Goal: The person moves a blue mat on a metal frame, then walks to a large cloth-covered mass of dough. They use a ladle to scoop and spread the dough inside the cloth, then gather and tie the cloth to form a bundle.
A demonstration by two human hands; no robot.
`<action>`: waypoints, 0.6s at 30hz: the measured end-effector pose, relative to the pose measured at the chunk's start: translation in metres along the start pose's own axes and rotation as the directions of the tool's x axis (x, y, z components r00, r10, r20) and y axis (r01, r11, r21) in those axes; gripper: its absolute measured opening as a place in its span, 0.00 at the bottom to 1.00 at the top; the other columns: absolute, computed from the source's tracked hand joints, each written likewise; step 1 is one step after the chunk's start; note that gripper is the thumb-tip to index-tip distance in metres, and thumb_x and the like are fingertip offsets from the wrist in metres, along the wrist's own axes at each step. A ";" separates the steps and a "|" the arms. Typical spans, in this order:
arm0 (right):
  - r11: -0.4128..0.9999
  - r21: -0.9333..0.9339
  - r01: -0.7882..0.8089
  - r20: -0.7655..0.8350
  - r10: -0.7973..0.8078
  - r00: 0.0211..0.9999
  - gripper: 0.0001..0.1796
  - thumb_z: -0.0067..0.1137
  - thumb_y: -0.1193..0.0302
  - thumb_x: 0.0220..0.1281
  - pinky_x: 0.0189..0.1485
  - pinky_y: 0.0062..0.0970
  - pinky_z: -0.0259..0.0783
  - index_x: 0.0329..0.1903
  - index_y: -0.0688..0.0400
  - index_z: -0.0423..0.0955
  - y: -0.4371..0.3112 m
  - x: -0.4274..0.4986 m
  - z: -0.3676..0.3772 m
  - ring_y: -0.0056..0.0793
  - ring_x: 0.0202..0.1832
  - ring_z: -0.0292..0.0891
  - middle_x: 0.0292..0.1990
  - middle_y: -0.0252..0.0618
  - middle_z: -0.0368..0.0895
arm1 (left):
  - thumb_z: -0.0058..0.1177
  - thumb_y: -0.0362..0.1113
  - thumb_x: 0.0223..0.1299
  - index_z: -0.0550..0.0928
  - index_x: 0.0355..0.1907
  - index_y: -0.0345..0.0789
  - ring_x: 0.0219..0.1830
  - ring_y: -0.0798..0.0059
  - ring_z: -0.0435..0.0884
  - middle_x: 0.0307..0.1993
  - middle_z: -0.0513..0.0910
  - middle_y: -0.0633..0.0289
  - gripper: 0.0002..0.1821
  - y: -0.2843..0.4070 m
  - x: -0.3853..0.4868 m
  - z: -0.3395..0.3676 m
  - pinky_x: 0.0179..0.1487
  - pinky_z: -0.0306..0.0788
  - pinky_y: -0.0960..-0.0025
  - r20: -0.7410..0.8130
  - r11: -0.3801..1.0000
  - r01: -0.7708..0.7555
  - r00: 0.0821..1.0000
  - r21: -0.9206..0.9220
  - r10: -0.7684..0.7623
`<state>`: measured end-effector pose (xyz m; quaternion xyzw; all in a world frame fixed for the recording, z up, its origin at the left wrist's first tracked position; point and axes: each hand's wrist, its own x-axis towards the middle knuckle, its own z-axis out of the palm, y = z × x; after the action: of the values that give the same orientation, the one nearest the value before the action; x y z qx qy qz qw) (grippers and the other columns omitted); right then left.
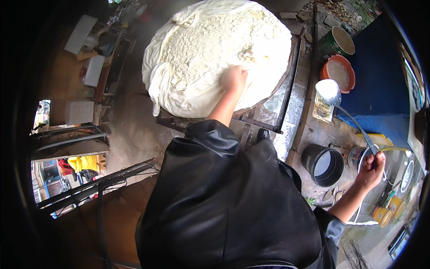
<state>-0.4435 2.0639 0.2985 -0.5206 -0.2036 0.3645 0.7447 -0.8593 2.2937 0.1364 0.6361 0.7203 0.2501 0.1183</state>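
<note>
Before me stands a large round woven basket (250, 110) lined with white cloth (196, 101). Crumbly white curd-like mass (205, 43) fills it, and part of its right side is washed out by glare. My left hand (234, 79) is closed in a fist on a fold of the cloth, over the near part of the basket. Out to the right, my right hand (371, 171) grips the handle of a metal ladle (328, 91). The ladle's bowl points away from me, past an orange basin; its contents cannot be made out in the glare.
A metal frame (285, 104) supports the basket. To the right stand a black bucket (307, 161) with pale liquid, an orange basin (351, 75), a green bucket (327, 45) and a blue panel (376, 77). Foam boxes (94, 71) sit on the left, near dark metal bars (127, 171).
</note>
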 end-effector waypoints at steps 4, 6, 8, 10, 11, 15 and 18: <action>0.999 -0.035 -0.005 0.045 0.007 0.999 0.07 0.42 0.69 0.64 0.24 0.16 0.51 0.35 0.58 0.69 0.007 0.040 0.024 0.16 0.18 0.50 0.19 0.33 0.66 | 0.59 0.42 0.46 0.83 0.24 0.42 0.32 0.65 0.80 0.31 0.80 0.64 0.07 0.016 0.004 0.002 0.35 0.73 0.63 0.019 0.993 0.028 0.999 0.116 -0.031; 0.999 -0.022 -0.026 0.058 0.028 0.998 0.07 0.42 0.69 0.63 0.24 0.16 0.51 0.35 0.58 0.69 0.012 0.054 0.036 0.16 0.18 0.50 0.19 0.33 0.66 | 0.59 0.43 0.45 0.81 0.21 0.43 0.30 0.64 0.79 0.30 0.80 0.64 0.07 0.022 0.009 0.002 0.33 0.72 0.62 0.002 0.975 0.045 0.999 0.219 -0.047; 0.998 -0.016 -0.067 0.083 0.068 0.994 0.07 0.43 0.70 0.63 0.24 0.17 0.51 0.35 0.58 0.70 0.015 0.067 0.047 0.16 0.18 0.50 0.20 0.34 0.67 | 0.58 0.41 0.45 0.81 0.20 0.43 0.30 0.64 0.79 0.29 0.80 0.64 0.06 0.024 0.012 -0.001 0.32 0.72 0.62 -0.005 0.967 0.053 0.999 0.250 -0.054; 0.996 -0.011 -0.089 0.131 0.090 0.987 0.06 0.44 0.71 0.61 0.23 0.17 0.51 0.35 0.58 0.70 0.019 0.082 0.058 0.17 0.18 0.50 0.20 0.33 0.66 | 0.57 0.40 0.45 0.81 0.20 0.43 0.30 0.64 0.79 0.29 0.79 0.63 0.05 0.022 0.013 -0.006 0.32 0.71 0.62 0.005 0.972 0.084 0.996 0.217 -0.087; 0.993 0.021 -0.116 0.159 0.111 0.981 0.06 0.44 0.71 0.61 0.23 0.17 0.50 0.35 0.58 0.70 0.021 0.090 0.063 0.17 0.18 0.51 0.19 0.32 0.64 | 0.57 0.40 0.44 0.81 0.21 0.42 0.30 0.64 0.79 0.29 0.79 0.63 0.05 0.021 0.013 -0.010 0.32 0.71 0.63 0.019 0.979 0.107 0.994 0.172 -0.112; 0.984 -0.014 -0.177 0.231 0.175 0.957 0.06 0.44 0.71 0.60 0.23 0.18 0.51 0.34 0.58 0.71 0.032 0.123 0.085 0.17 0.18 0.52 0.18 0.32 0.64 | 0.54 0.38 0.47 0.82 0.23 0.39 0.31 0.61 0.79 0.29 0.80 0.58 0.07 0.015 0.006 -0.030 0.34 0.71 0.60 0.039 0.977 0.208 0.978 -0.033 -0.207; 0.978 -0.023 -0.209 0.312 0.205 0.928 0.07 0.43 0.71 0.61 0.23 0.18 0.51 0.34 0.59 0.71 0.042 0.156 0.101 0.17 0.18 0.51 0.18 0.33 0.65 | 0.55 0.37 0.48 0.82 0.24 0.38 0.32 0.62 0.80 0.30 0.80 0.57 0.06 0.008 -0.004 -0.049 0.35 0.72 0.61 -0.036 0.968 0.220 0.973 -0.121 -0.226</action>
<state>-0.4248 2.2526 0.2860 -0.4708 -0.2611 0.5199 0.6632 -0.8757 2.2797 0.1818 0.5367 0.7743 0.2922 0.1646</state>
